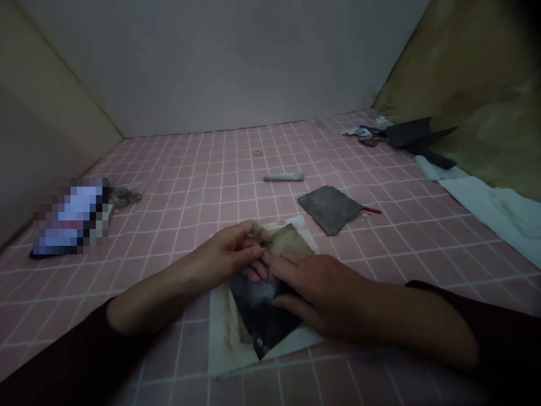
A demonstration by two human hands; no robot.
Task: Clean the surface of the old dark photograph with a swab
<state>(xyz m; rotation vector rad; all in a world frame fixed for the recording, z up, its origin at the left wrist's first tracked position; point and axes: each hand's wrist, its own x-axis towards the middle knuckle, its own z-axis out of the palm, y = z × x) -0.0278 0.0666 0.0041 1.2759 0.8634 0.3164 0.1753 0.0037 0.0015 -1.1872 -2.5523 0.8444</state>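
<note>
My left hand (228,254) pinches the upper edge of a stained tan paper layer (291,239) between its fingertips. That layer lies over a dark, glossy photographic print (257,310), which rests on a stained white paper sheet (222,338). My right hand (315,287) lies flat across the print and tan layer, its fingertips meeting my left fingers. The hands hide the middle of the print and where the layers join.
A grey worn sheet (329,210) and a red-tipped tool (372,210) lie beyond my hands on pink tile (190,192). Farther off are a grey stick (283,177) and small ring (257,151). Dark pieces (408,132), white cloth (486,208), metal discs (124,197) and a pixelated object (70,217) sit about the sides.
</note>
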